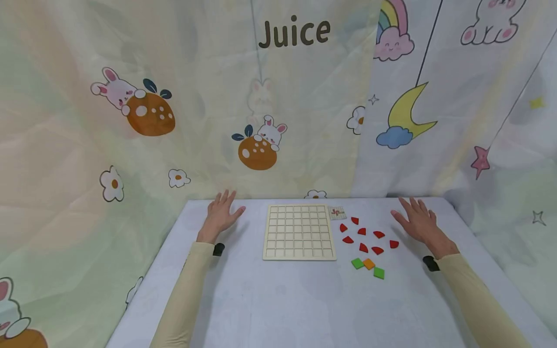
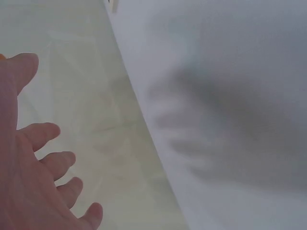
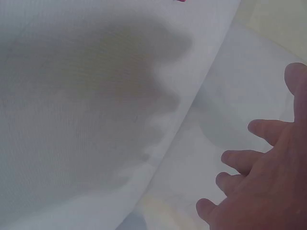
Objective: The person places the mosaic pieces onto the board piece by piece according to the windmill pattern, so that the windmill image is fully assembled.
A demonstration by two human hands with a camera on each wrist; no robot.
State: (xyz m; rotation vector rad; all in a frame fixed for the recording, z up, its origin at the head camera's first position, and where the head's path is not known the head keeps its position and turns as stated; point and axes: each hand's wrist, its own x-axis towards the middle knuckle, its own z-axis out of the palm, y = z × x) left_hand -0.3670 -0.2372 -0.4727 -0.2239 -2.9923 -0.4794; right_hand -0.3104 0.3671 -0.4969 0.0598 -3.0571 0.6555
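Observation:
In the head view my left hand (image 1: 220, 216) is held above the table's left side, fingers spread, holding nothing. My right hand (image 1: 419, 223) hovers in the same way above the right side, nearest to the red pieces. Between them lies a pale grid board (image 1: 299, 232) with rows of square cells. Several red quarter-circle pieces (image 1: 363, 248) are scattered to the right of it. Two green squares (image 1: 379, 273) and an orange square (image 1: 369, 264) lie nearer to me. Both wrist views show spread fingers, with the hands' shadows on the cloth.
A small printed tag (image 1: 337, 213) lies against the board's upper right corner. The white table (image 1: 278, 304) ends at a hanging cloth backdrop (image 1: 209, 159) printed with rabbits and flowers. Black wrist straps (image 1: 431, 263) hang below the sleeves.

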